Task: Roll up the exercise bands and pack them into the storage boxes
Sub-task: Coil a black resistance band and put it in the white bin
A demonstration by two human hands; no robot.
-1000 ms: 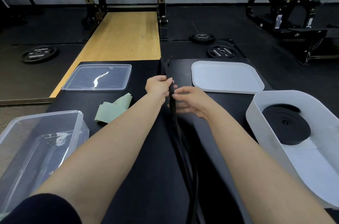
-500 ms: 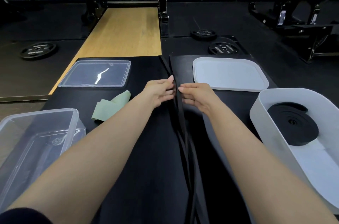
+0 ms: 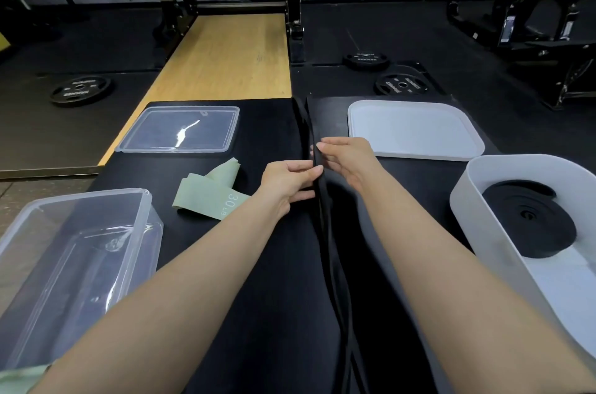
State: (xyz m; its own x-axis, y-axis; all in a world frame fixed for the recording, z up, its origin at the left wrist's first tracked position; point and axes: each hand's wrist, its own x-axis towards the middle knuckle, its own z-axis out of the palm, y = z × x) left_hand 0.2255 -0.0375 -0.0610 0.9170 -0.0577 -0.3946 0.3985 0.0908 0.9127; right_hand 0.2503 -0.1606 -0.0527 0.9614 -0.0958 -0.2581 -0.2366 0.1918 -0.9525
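Long black band stretched down the middle of the desk, left hand and right hand both pinching it, green band left of it, white box with a rolled band right of it

The long black exercise band looks like matt rubber, smooth and without sheen, as does the coiled black band in the frosted white plastic box, whose walls are translucent and dull. The flat white plastic lid is matt too. The clear plastic box and the clear plastic lid are glossy and catch bright glints. The pale green band is thin, smooth and matt, with printed lettering. The black table top is matt. The floor platform beyond is lightly sheened wood.
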